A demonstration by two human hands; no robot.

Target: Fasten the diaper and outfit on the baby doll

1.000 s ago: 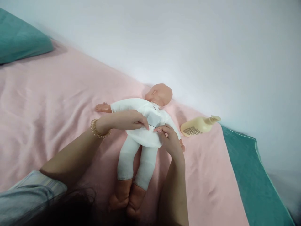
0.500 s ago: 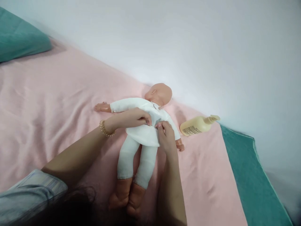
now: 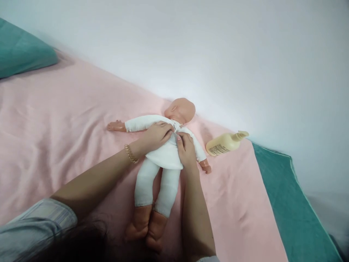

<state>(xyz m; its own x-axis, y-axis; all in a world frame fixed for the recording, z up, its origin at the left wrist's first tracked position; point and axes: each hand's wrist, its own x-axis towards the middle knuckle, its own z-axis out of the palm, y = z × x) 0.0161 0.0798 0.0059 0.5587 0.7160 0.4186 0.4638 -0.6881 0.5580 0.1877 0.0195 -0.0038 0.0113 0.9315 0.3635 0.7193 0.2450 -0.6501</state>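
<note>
A baby doll (image 3: 158,191) in white cloth lies stretched out, its bald head turned to the left and its arms spread. My left hand (image 3: 157,136), below a coiled gold bracelet, is closed at the chest on the doll's white top (image 3: 166,154). On the other side of the chest my right hand (image 3: 187,149) pinches the same top, thumb against bent fingers. Both sets of fingertips almost meet below the doll's neck. The top's flared hem hangs over the upper legs, and the exact bit of cloth in each grip is partly hidden.
A pale yellow pump bottle (image 3: 223,143) lies tilted to the right of the doll. Under everything spreads a wrinkled pink sheet (image 3: 68,105). Green cloth (image 3: 289,193) shows at the right, and a green pillow-like piece (image 3: 24,47) at the upper left. A white wall (image 3: 218,62) rises behind.
Both my hands have moved up the doll's front, from around the waist to the upper chest. The doll and the bottle lie as before; the view has shifted slightly.
</note>
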